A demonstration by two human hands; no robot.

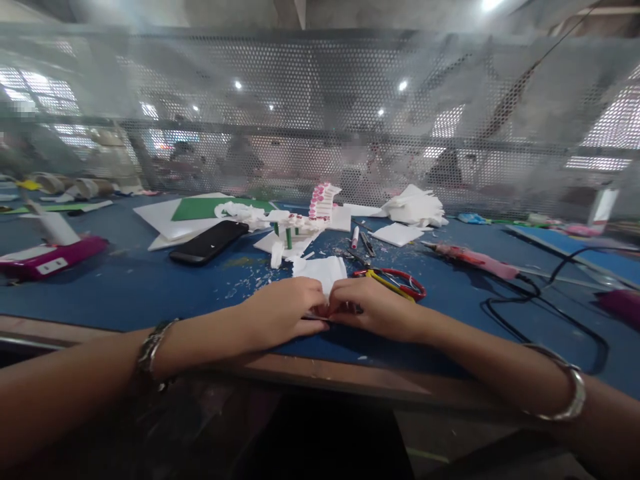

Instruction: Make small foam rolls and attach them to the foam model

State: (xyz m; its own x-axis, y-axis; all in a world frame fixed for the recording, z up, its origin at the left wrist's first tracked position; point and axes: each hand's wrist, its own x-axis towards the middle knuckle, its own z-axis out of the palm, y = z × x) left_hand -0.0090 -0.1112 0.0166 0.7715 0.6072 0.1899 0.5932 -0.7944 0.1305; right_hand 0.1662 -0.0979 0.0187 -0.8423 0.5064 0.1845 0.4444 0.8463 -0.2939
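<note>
A small white sheet (320, 268), paper or thin cloth, lies on the blue tabletop with a rough left edge. Its near end runs under the fingertips of both hands. My left hand (285, 307) is closed, thumb and fingers pinched at that near end. Close against it, my right hand (373, 308) is closed too, fingers curled and pinching the same spot. A thin edge shows between the fingertips, but most of it is hidden. Just beyond my right hand lie scissors (411, 285) with red and yellow handles, partly covered by the hand.
Ahead stand small white pieces on green posts (289, 238) and a pink-tipped row (323, 202). A black phone (210, 242) lies left, a white stack (415, 207) behind. At right is a pink corded tool (475, 260); its black cable (555, 313) loops near my right forearm.
</note>
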